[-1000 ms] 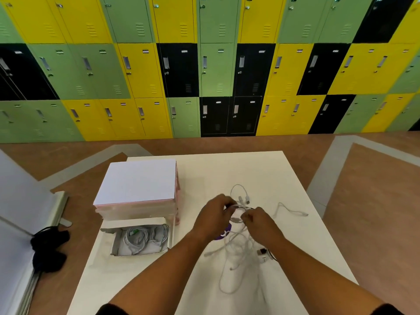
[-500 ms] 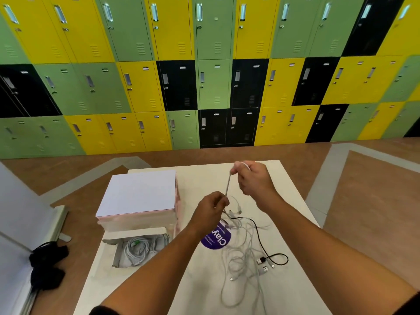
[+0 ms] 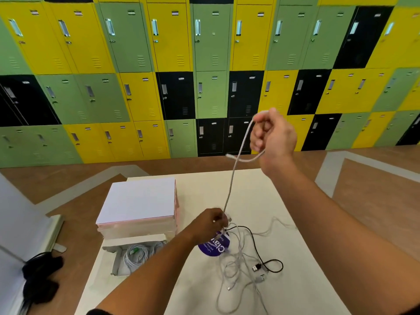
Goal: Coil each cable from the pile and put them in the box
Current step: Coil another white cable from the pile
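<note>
While the right hand (image 3: 273, 138) pinches a white cable (image 3: 234, 173) up at 1 o'clock, its plug end dangles just below that grip. Down at 6 o'clock along it, the left hand (image 3: 210, 222) pinches the same cable above the pile (image 3: 238, 262) on the tabletop (image 3: 295, 280).

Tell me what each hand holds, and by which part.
Both hold one white cable: the right hand grips it near its free plug end, raised; the left hand pinches it lower, just above the cable pile.

A round purple sticker (image 3: 214, 246) with white print lies on the white table (image 3: 295, 280), near the left hand (image 3: 210, 222). Its largest word begins "Cla"; the smaller lines are illegible.
</note>
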Available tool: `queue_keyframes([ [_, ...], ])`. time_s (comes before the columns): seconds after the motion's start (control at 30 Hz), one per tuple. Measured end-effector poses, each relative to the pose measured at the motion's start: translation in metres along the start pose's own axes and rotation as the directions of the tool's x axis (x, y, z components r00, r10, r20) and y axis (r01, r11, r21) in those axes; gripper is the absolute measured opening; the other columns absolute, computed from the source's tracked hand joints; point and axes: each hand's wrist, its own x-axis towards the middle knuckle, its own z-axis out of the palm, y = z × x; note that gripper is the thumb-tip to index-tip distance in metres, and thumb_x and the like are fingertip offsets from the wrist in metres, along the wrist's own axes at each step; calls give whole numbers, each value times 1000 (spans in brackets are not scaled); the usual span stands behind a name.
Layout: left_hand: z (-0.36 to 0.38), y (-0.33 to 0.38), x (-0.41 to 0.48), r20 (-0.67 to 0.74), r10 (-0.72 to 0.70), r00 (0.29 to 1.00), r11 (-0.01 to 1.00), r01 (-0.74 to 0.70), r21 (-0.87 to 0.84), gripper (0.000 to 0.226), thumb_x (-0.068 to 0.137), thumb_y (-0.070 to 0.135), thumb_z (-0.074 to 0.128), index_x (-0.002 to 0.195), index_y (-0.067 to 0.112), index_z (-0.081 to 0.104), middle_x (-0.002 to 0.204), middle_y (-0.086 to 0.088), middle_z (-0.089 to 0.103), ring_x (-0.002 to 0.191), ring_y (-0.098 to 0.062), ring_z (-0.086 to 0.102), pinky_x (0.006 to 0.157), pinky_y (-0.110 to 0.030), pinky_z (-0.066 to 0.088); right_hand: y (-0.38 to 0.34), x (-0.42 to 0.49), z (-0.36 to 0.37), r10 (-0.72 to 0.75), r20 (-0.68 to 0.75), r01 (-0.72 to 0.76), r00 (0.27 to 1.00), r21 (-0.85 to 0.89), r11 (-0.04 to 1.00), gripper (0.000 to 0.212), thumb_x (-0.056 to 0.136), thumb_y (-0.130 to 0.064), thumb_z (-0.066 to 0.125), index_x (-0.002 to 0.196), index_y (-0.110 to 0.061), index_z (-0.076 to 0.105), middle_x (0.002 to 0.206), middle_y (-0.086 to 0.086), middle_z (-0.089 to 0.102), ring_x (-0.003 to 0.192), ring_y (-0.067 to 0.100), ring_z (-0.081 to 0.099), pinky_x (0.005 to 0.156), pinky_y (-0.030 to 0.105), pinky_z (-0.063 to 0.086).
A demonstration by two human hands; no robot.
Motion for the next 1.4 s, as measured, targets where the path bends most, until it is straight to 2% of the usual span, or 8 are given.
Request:
queue_keyframes([
  [0.2,-7,33,1,-137,-56,989,862,-21,-507,30,108,16,39,101,0,64,93,-19,74,75,-29,73,68,-35,57,-10,8,-15,40,-2,-40,999,-167,985,19,99,-21,50,95,-9,65,66,5,60,47,20,48,44,25,38],
  [0.43,-33,108,5,-388,91,917,758,-317,-570,28,105,24,48,100,8,70,92,-12,72,74,-31,74,63,-40,62,42,-21,-57,529,185,-242,828,-733,636,18,93,-27,69,101,-11,71,90,10,71,65,19,62,57,30,48],
  [0.6,-36,121,11,-480,127,868,798,-377,-470,30,102,34,56,92,15,77,82,-7,72,79,-19,69,62,-34,58,47,-39,-58,622,307,-291,720,-681,672,17,92,-14,70,101,0,70,89,16,73,64,18,61,57,28,47],
  [0.7,-31,118,8,-447,166,879,839,-364,-404,31,102,34,53,99,14,77,80,4,71,73,-4,63,63,-18,49,42,-37,-53,541,296,-236,787,-665,708,14,95,-10,65,96,3,70,83,19,73,59,18,62,53,27,48],
  [0.9,-11,100,-8,-121,138,983,767,-183,-615,42,105,40,43,110,6,67,83,-13,69,70,-26,66,62,-28,51,15,-16,-35,269,66,-237,961,-309,921,17,99,-11,59,87,-1,65,77,19,69,49,18,59,44,25,48],
  [1.13,-10,51,-5,-74,26,997,981,-40,-191,26,104,16,50,96,7,72,84,-3,70,77,-14,64,71,-23,52,-4,-2,-53,229,-191,-251,955,-99,963,15,99,-13,58,91,-2,64,72,11,68,54,16,63,54,27,53],
  [1.27,-15,41,-11,-55,-144,988,877,102,-470,34,108,27,42,100,6,67,79,-8,65,71,-22,68,63,-32,54,17,9,-81,356,-277,-399,893,-118,909,12,100,-12,57,99,-1,63,80,12,68,60,19,67,56,31,56],
  [1.4,-15,50,-8,-123,-177,977,797,69,-600,39,108,33,39,105,6,67,65,-2,51,55,-15,50,57,-37,57,44,-1,-111,526,-355,-634,773,-471,613,12,98,-17,57,102,-7,62,94,10,73,79,24,74,75,42,49],
])
